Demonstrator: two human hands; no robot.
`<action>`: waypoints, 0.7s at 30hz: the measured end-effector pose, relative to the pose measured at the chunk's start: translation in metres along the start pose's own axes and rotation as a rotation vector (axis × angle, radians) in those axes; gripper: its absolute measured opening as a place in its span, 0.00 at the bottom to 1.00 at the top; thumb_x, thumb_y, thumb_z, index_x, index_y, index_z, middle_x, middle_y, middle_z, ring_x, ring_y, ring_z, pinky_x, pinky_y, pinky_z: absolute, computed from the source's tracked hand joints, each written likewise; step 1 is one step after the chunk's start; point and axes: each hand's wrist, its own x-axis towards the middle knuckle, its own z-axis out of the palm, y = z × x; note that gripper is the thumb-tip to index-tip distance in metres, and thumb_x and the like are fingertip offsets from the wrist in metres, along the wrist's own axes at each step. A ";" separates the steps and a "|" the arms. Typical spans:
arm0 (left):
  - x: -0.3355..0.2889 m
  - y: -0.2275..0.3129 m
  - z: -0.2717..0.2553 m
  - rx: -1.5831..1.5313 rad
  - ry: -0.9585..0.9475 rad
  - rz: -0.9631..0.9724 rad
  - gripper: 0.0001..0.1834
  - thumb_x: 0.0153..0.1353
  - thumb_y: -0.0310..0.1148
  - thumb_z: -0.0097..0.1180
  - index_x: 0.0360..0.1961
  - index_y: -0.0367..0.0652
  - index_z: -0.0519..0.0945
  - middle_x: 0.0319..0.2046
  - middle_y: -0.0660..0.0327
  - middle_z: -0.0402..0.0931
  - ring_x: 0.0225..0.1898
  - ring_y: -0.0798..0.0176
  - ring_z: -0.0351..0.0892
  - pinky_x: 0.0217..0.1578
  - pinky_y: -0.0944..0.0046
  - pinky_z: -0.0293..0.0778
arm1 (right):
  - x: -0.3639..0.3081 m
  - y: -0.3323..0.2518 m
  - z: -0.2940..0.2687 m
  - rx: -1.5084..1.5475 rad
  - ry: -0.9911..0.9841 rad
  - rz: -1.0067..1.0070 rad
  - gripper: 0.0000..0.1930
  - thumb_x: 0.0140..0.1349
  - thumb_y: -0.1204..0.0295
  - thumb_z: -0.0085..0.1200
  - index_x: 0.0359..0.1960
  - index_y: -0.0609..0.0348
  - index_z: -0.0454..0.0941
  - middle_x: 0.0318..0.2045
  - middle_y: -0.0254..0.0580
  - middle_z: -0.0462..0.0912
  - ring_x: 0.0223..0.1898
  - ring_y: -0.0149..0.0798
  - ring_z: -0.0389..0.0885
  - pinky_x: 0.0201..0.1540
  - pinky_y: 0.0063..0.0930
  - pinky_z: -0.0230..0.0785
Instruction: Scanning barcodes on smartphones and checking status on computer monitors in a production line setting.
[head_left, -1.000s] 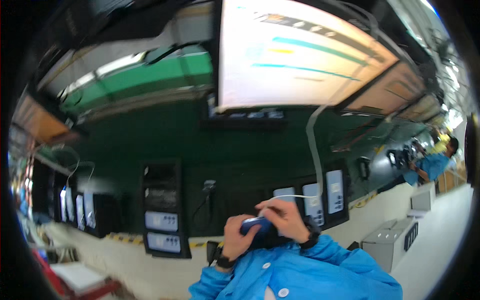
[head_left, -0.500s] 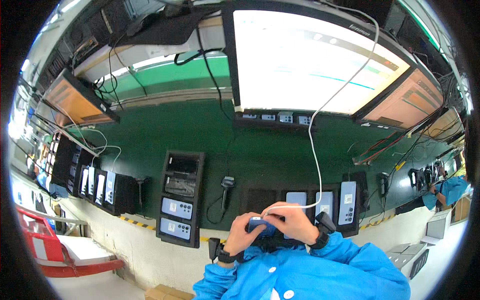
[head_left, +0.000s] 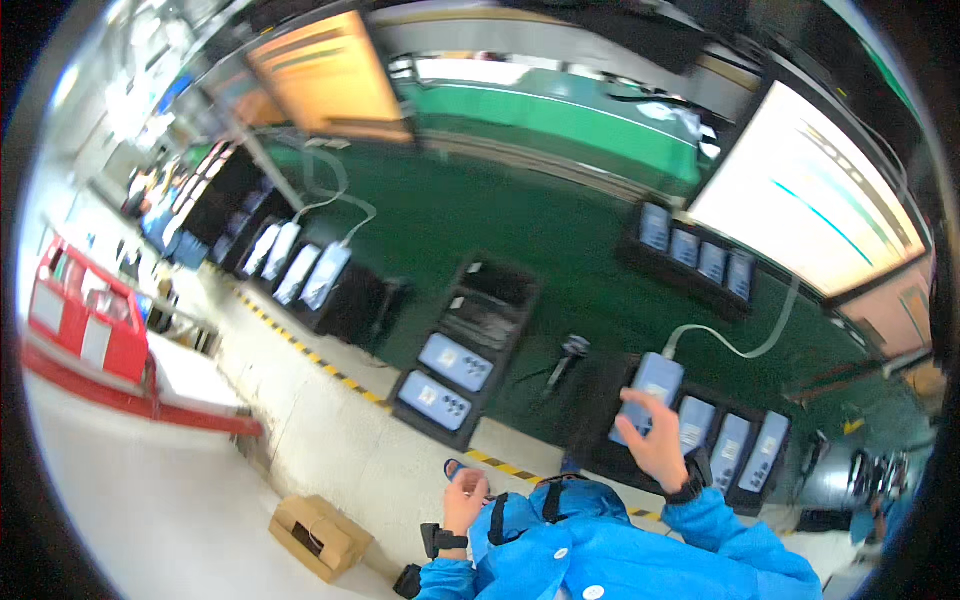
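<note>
Handset (head_left: 646,396) is the thing in hand: a pale blue-grey slab, rectangular with rounded corners, and a white cable (head_left: 735,345) leaves its far end and curves off to the right. I see it held up at the right of the scene, just left of a dark tray (head_left: 760,490) where three more handsets (head_left: 732,448) of the same kind stand side by side in their slots.

My right hand (head_left: 660,443) grips the lower part of the handset, fingers (head_left: 641,408) curled closed around its face and edge, with a dark wristband below at the blue sleeve (head_left: 720,530). My left hand (head_left: 464,500) is low and near, well apart from the handset, fingers loosely bent; I cannot tell whether it holds anything, though a small blue thing sits right at its fingertips.

To the left of the handset, a tall black rack (head_left: 470,350) holds two pale blue panels in its near compartments and darker gear in the far ones. Another black holder (head_left: 695,262) farther off carries four handsets in a row. On the pale floor at the near left lies a cardboard box (head_left: 318,535), closed.
</note>
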 end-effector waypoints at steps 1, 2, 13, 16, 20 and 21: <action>-0.003 -0.014 -0.011 -0.008 -0.013 -0.001 0.13 0.61 0.33 0.58 0.44 0.38 0.79 0.34 0.56 0.83 0.32 0.62 0.83 0.34 0.63 0.79 | -0.007 -0.013 0.020 0.036 -0.102 -0.031 0.17 0.54 0.73 0.60 0.47 0.62 0.78 0.45 0.49 0.83 0.48 0.45 0.81 0.54 0.36 0.70; -0.004 -0.028 -0.023 -0.035 -0.052 -0.059 0.13 0.61 0.33 0.58 0.45 0.38 0.79 0.34 0.55 0.83 0.33 0.62 0.83 0.35 0.63 0.79 | -0.012 -0.031 0.039 0.026 -0.223 -0.086 0.17 0.54 0.73 0.60 0.47 0.61 0.79 0.45 0.48 0.82 0.48 0.46 0.81 0.54 0.36 0.70; -0.009 -0.172 -0.230 -0.276 0.139 -0.161 0.16 0.59 0.37 0.60 0.44 0.39 0.80 0.37 0.54 0.82 0.39 0.59 0.83 0.40 0.61 0.78 | -0.037 -0.186 0.298 0.012 -1.290 -0.348 0.23 0.63 0.58 0.54 0.56 0.55 0.72 0.49 0.51 0.79 0.49 0.55 0.78 0.52 0.41 0.70; 0.016 -0.188 -0.286 -0.232 0.313 -0.180 0.12 0.57 0.34 0.59 0.41 0.39 0.80 0.35 0.54 0.82 0.36 0.59 0.83 0.37 0.62 0.77 | -0.024 -0.214 0.356 0.031 -1.195 -0.458 0.22 0.64 0.58 0.52 0.56 0.55 0.72 0.47 0.51 0.80 0.48 0.54 0.77 0.51 0.41 0.70; 0.075 -0.187 -0.335 -0.225 0.313 -0.075 0.12 0.59 0.30 0.59 0.42 0.35 0.78 0.31 0.57 0.82 0.30 0.66 0.80 0.33 0.67 0.76 | 0.003 -0.231 0.421 0.064 -1.115 -0.435 0.20 0.65 0.58 0.51 0.53 0.56 0.74 0.46 0.51 0.80 0.47 0.54 0.78 0.50 0.41 0.70; 0.094 -0.187 -0.345 -0.245 0.243 -0.062 0.11 0.59 0.29 0.58 0.42 0.35 0.78 0.30 0.58 0.82 0.30 0.67 0.80 0.34 0.68 0.76 | 0.010 -0.232 0.439 0.040 -1.125 -0.415 0.20 0.65 0.57 0.51 0.53 0.56 0.74 0.46 0.51 0.80 0.47 0.54 0.78 0.50 0.41 0.70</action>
